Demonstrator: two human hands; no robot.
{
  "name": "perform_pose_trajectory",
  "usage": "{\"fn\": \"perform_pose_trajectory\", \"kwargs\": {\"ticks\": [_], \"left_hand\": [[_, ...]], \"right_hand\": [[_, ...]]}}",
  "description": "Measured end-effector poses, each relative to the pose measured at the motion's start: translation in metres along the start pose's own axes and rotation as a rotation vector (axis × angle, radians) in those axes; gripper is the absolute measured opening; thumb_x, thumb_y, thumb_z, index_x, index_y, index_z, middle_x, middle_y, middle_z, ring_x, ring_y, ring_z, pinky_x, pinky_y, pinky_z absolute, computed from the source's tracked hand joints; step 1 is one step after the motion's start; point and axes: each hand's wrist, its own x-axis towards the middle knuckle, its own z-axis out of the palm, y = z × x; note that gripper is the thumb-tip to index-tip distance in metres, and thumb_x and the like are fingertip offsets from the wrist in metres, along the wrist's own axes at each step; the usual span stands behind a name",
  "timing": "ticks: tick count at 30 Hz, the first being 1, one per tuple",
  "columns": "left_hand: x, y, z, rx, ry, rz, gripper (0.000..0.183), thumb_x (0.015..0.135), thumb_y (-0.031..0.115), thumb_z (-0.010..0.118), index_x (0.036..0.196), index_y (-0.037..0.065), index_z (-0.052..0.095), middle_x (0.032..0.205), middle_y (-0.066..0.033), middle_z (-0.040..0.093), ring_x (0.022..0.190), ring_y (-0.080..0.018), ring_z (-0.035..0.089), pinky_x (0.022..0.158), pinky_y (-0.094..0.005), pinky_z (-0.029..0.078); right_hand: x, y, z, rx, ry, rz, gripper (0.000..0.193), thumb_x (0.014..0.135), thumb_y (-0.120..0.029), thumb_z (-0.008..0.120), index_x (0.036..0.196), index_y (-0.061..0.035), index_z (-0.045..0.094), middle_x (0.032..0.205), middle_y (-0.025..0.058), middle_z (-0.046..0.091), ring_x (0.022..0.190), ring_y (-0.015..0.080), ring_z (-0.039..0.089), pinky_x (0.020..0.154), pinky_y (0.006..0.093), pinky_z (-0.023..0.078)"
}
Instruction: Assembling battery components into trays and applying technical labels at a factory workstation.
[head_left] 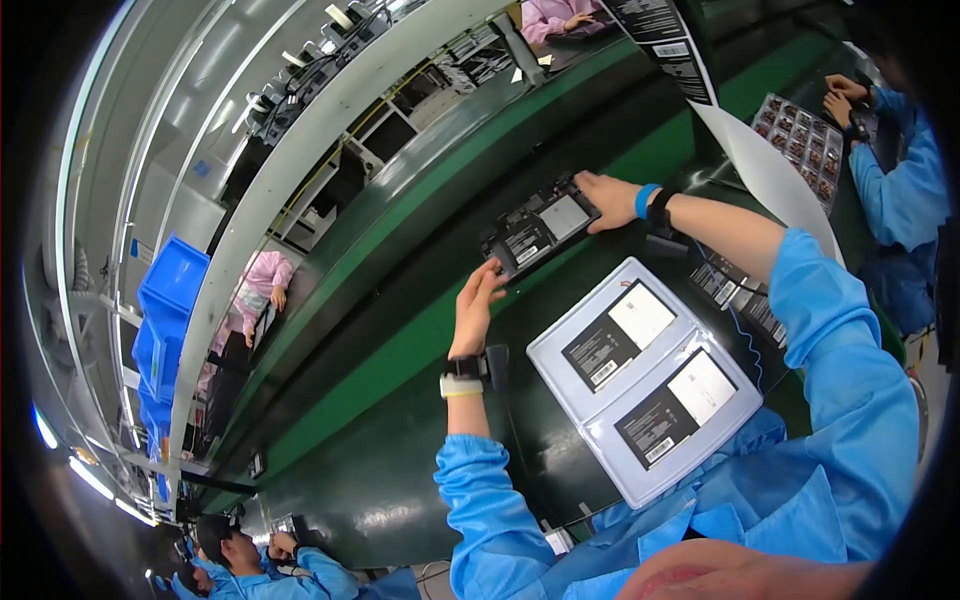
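A black open electronic device housing (540, 228), with a black-and-silver battery pack in it, lies tilted across the dark belt. My right hand (608, 203) is closed on its right end. At its lower left corner, my left hand (476, 305) grips it with the fingertips. Nearer to me stands a white plastic tray (592, 408) with two compartments. One battery pack (620, 335) lies in the far compartment and another battery pack (676, 408) in the near one; both are half black, half white.
Beside my right arm lie more black labelled packs (735, 290) and a thin blue cord (745, 340). A curled printed sheet (765, 165) hangs at the upper right. Beyond it, a compartment tray (800, 145) sits near a co-worker's hands (845, 98). Blue bins (165, 320) stand at left.
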Motion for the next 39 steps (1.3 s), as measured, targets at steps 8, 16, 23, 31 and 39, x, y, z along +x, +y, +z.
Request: {"fn": "perform_pose_trajectory", "kwargs": {"ticks": [8, 16, 23, 31, 39], "left_hand": [[-0.043, -0.075, -0.037, -0.578, 0.201, 0.006, 0.042, 0.108, 0.021, 0.048, 0.139, -0.008, 0.049, 0.127, -0.0223, 0.064, 0.11, -0.0294, 0.068, 0.101, -0.0389, 0.053], [-0.037, -0.074, -0.021, -0.492, 0.135, 0.049, 0.042, 0.108, 0.024, 0.05, 0.135, -0.009, 0.052, 0.119, -0.0204, 0.067, 0.108, -0.0294, 0.068, 0.099, -0.0372, 0.055], [-0.06, -0.084, -0.045, -0.465, 0.179, 0.079, 0.035, 0.107, 0.017, 0.052, 0.131, -0.008, 0.055, 0.116, -0.0196, 0.069, 0.102, -0.0283, 0.07, 0.095, -0.0379, 0.056], [-0.029, -0.08, -0.032, -0.367, 0.132, 0.114, 0.034, 0.107, 0.015, 0.052, 0.131, -0.009, 0.055, 0.118, -0.0218, 0.068, 0.104, -0.0281, 0.07, 0.094, -0.0352, 0.056], [-0.048, -0.063, -0.022, -0.095, 0.083, 0.0, 0.036, 0.106, 0.016, 0.055, 0.134, -0.007, 0.056, 0.123, -0.0177, 0.068, 0.105, -0.0191, 0.068, 0.094, -0.0297, 0.054]], "right_hand": [[0.025, -0.028, 0.013, 0.046, 0.001, 0.083, 0.09, 0.071, -0.022, 0.09, 0.138, 0.0101, 0.039, 0.126, 0.0343, 0.057, 0.118, 0.0477, 0.058, 0.1, 0.0478, 0.049], [0.075, -0.043, 0.08, 0.15, 0.387, -0.221, 0.075, 0.079, -0.018, 0.082, 0.136, 0.0073, 0.041, 0.115, 0.0314, 0.065, 0.117, 0.0487, 0.06, 0.101, 0.0484, 0.05], [0.054, -0.109, 0.015, 0.388, 0.187, -0.437, 0.051, 0.088, -0.021, 0.073, 0.128, 0.0043, 0.055, 0.116, 0.0263, 0.066, 0.111, 0.04, 0.064, 0.096, 0.0463, 0.05], [-0.18, -0.145, -0.154, 0.375, 0.243, -0.479, 0.042, 0.095, -0.017, 0.068, 0.132, 0.001, 0.06, 0.118, 0.0182, 0.07, 0.106, 0.0317, 0.068, 0.092, 0.0413, 0.054], [-0.349, -0.149, -0.062, 0.39, -0.161, -0.087, 0.083, 0.08, -0.031, 0.083, 0.148, -0.0032, 0.046, 0.158, 0.0238, 0.035, 0.148, 0.0438, 0.031, 0.116, 0.0556, 0.031]]}}
